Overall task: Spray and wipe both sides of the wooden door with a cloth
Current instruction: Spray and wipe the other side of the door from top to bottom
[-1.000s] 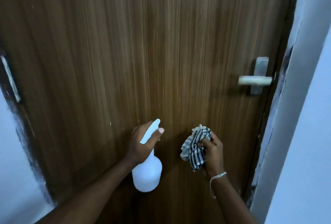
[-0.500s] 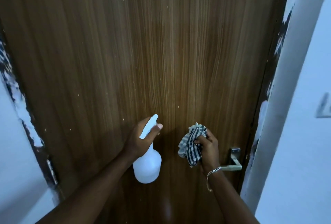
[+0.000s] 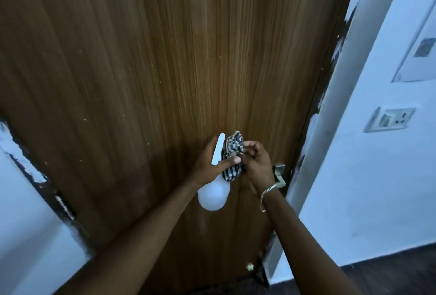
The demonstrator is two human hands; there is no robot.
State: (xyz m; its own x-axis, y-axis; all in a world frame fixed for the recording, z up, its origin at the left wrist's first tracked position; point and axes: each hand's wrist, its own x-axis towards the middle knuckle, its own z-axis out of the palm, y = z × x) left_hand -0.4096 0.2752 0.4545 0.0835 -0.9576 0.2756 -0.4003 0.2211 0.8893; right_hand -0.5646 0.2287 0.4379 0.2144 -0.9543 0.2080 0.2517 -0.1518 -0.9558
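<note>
Head view. Facing the door [image 3: 165, 70] at close range, with brown grain filling most of the view and pale specks scattered over it. Holding both hands together before its lower middle; touching the wood or not, impossible telling. Gripping the bottle [image 3: 213, 196] by the neck with the left hand [image 3: 210, 165], fingers curling round it, with the white sprayer sticking up past the knuckles and the round white body hanging below the wrist. Pinching the cloth [image 3: 233, 143] with the right hand [image 3: 257, 165], fingers curling on the striped bundle. Pressing the cloth against the right side of the sprayer, with the left thumb lying across the stripes and touching the right fingers. Wearing a bracelet [image 3: 269, 190] on the right wrist. Showing the handle [image 3: 280, 175] just right of the right hand, partly hiding behind it. Bordering the door on the right, a chipped jamb [image 3: 330, 110], then a pale wall [image 3: 354, 188] carrying a switch plate [image 3: 390, 119], with dark floor [image 3: 389, 276] lying below.
</note>
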